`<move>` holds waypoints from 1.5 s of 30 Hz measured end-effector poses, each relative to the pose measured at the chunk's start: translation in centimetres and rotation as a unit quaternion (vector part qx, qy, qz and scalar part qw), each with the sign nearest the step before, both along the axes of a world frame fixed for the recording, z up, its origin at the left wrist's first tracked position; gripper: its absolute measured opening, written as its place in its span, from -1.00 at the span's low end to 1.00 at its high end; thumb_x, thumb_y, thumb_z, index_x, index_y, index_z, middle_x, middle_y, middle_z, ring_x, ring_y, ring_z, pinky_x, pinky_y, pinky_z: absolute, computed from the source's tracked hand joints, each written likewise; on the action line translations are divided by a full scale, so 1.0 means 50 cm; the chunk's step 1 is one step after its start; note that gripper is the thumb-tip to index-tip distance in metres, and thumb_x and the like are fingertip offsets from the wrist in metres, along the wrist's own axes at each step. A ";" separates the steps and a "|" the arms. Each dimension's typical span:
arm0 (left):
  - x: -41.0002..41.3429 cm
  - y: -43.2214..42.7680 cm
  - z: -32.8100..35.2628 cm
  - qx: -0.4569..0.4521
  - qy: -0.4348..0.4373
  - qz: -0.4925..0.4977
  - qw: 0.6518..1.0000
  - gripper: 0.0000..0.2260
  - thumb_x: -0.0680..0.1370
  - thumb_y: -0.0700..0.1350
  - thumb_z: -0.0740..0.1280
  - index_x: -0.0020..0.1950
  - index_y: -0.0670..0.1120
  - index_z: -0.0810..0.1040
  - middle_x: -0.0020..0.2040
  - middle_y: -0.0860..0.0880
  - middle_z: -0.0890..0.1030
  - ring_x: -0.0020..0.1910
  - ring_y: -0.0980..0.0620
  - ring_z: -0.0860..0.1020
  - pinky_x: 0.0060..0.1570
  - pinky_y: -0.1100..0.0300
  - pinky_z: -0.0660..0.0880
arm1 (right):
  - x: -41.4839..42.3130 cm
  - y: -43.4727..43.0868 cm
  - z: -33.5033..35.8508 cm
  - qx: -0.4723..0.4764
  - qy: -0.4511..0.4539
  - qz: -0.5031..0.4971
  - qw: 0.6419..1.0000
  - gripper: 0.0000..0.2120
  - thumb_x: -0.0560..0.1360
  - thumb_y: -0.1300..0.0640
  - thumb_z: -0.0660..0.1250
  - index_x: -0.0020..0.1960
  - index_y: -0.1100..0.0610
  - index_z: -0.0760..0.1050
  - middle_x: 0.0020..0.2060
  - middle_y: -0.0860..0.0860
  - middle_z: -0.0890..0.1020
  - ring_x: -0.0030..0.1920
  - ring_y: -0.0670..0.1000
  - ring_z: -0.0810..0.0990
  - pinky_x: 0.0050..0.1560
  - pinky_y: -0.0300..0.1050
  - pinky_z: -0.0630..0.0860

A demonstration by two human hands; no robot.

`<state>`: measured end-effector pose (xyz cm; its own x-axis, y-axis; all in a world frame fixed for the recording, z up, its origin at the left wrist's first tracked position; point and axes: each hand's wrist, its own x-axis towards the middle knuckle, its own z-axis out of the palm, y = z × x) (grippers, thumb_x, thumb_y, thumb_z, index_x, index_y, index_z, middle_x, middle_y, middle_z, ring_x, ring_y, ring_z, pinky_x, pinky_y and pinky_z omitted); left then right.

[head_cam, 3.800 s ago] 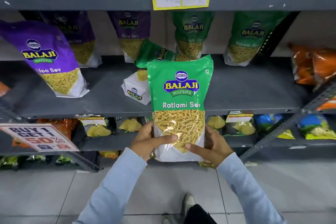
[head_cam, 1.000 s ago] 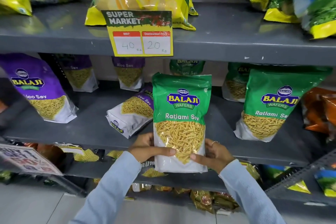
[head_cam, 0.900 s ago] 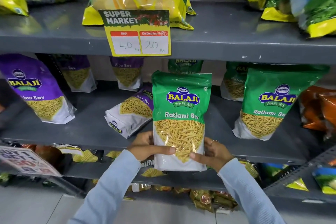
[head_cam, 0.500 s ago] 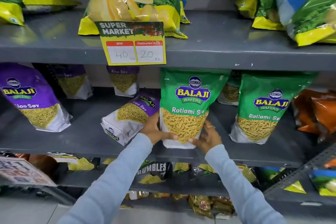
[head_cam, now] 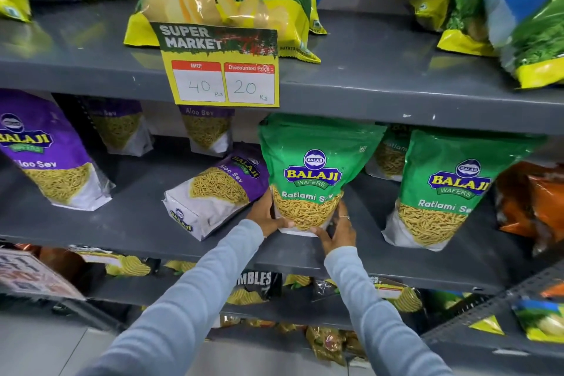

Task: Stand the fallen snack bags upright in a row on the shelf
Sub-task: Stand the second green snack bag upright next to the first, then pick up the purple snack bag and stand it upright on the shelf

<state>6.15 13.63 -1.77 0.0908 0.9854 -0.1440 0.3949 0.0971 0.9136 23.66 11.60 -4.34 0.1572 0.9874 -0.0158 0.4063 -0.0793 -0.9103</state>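
We are gripping the green "BALAJI WAFERS Ratlami Sev" bag (head_cam: 311, 174) upright on the grey shelf (head_cam: 128, 223), left hand (head_cam: 265, 214) and right hand (head_cam: 339, 230) clasping its base beside the fallen purple "Aloo Sev" bag (head_cam: 213, 192).

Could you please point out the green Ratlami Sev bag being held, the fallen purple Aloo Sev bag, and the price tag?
held Ratlami Sev bag (head_cam: 312, 174), head view, on its logo.
fallen Aloo Sev bag (head_cam: 213, 192), head view, on its clear window.
price tag (head_cam: 222, 85), head view, between its prices.

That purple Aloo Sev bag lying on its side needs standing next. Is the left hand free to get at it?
Probably not yet: the left hand is gripping the green Ratlami Sev bag. The fallen purple Aloo Sev bag lies right beside it, unobstructed.
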 end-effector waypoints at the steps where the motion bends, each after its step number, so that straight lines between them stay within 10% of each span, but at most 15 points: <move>1: 0.000 0.000 -0.003 -0.001 0.000 -0.002 1.000 -0.10 0.30 -0.19 0.57 0.50 -0.12 0.13 0.47 -0.05 0.33 0.45 -0.01 0.27 0.48 -0.05 0.19 | 0.001 0.000 0.000 -0.001 0.000 0.002 1.000 -0.20 0.28 0.24 0.47 0.41 0.00 0.16 0.25 0.14 0.53 0.23 0.20 0.51 0.29 0.16 0.44; 10: -0.007 -0.014 -0.024 -0.011 -0.009 0.001 1.000 -0.07 0.24 -0.14 0.58 0.49 -0.07 0.13 0.46 -0.09 0.37 0.44 -0.07 0.31 0.46 -0.07 0.24 | -0.006 -0.020 -0.010 0.043 -0.010 -0.029 0.999 -0.19 0.29 0.29 0.47 0.43 0.12 0.15 0.38 0.12 0.38 0.38 0.14 0.34 0.37 -0.12 0.24; 14: -0.069 -0.038 0.012 0.144 0.130 0.038 0.980 -0.27 0.37 -0.34 0.43 0.48 -0.08 0.22 0.36 -0.21 0.44 0.37 -0.18 0.36 0.39 0.04 0.29 | -0.040 -0.118 -0.039 0.085 -0.051 -0.127 0.987 -0.36 0.32 0.17 0.47 0.33 0.17 0.31 0.28 0.20 0.43 0.29 0.19 0.41 0.34 -0.02 0.33; 17: -0.176 -0.041 0.055 0.292 0.300 0.116 0.901 -0.51 0.47 -0.21 0.33 0.39 -0.18 0.38 0.26 -0.30 0.51 0.34 -0.31 0.38 0.35 -0.11 0.34 | -0.093 -0.176 -0.057 0.134 -0.088 -0.022 0.987 -0.64 0.36 0.04 0.37 0.11 0.13 0.49 0.04 0.05 0.55 0.08 0.08 0.52 0.16 -0.04 0.45; 21: -0.315 0.022 0.088 0.050 0.413 0.140 0.899 -0.32 0.42 0.21 0.37 0.40 -0.15 0.33 0.39 -0.24 0.42 0.39 -0.29 0.32 0.37 -0.12 0.29 | -0.194 -0.164 -0.053 0.016 -0.018 0.120 0.992 -0.48 0.28 -0.33 0.31 0.10 -0.02 0.49 0.05 -0.03 0.53 0.11 0.00 0.52 0.20 -0.15 0.44; 25: -0.351 0.035 0.113 -0.225 0.310 0.066 0.921 -0.07 0.27 0.39 0.38 0.47 -0.09 0.21 0.44 -0.14 0.36 0.20 -0.24 0.50 0.19 -0.08 0.51 | -0.298 -0.094 -0.010 -0.117 0.070 0.104 0.985 -0.58 0.39 0.02 0.41 0.17 0.19 0.45 0.01 0.15 0.59 -0.01 0.07 0.54 0.15 0.00 0.52; 28: -0.341 0.012 0.124 -0.262 0.280 0.052 0.922 -0.11 0.24 0.38 0.43 0.41 -0.08 0.28 0.29 -0.15 0.49 -0.06 -0.17 0.55 -0.01 0.01 0.61 | -0.347 -0.051 0.038 -0.258 0.152 0.080 0.951 -0.45 0.40 -0.14 0.33 0.21 0.22 0.38 0.02 0.20 0.57 0.02 0.21 0.59 0.07 0.16 0.57; 33: -0.352 -0.037 0.052 -0.363 0.210 0.062 0.906 -0.44 0.26 0.28 0.50 0.03 -0.10 0.51 -0.40 -0.15 0.66 -0.51 -0.05 0.62 -0.29 0.07 0.66 | -0.376 -0.058 0.054 -0.311 0.180 0.052 0.932 -0.31 0.26 -0.20 0.45 0.19 0.21 0.35 0.13 0.19 0.48 0.05 0.25 0.56 -0.26 0.10 0.59; 38: -0.357 -0.136 0.053 -0.295 0.044 0.095 0.950 -0.39 0.21 0.13 0.60 0.11 -0.10 0.47 -0.06 -0.08 0.61 -0.18 -0.07 0.65 -0.32 0.01 0.66 | -0.352 -0.099 0.014 -0.231 0.166 0.087 0.955 -0.49 0.31 0.08 0.49 0.18 0.24 0.45 -0.06 0.10 0.58 -0.21 0.03 0.56 -0.09 -0.01 0.54; 45: -0.353 -0.265 0.047 -0.192 -0.119 0.093 0.970 -0.22 -0.06 0.02 0.67 0.13 -0.06 0.56 0.03 -0.04 0.70 -0.02 -0.06 0.67 -0.06 -0.17 0.63 | -0.307 -0.179 0.044 -0.158 0.184 0.184 0.953 -0.46 0.25 0.27 0.53 0.18 0.20 0.44 0.10 0.09 0.60 0.09 0.09 0.58 -0.03 -0.20 0.56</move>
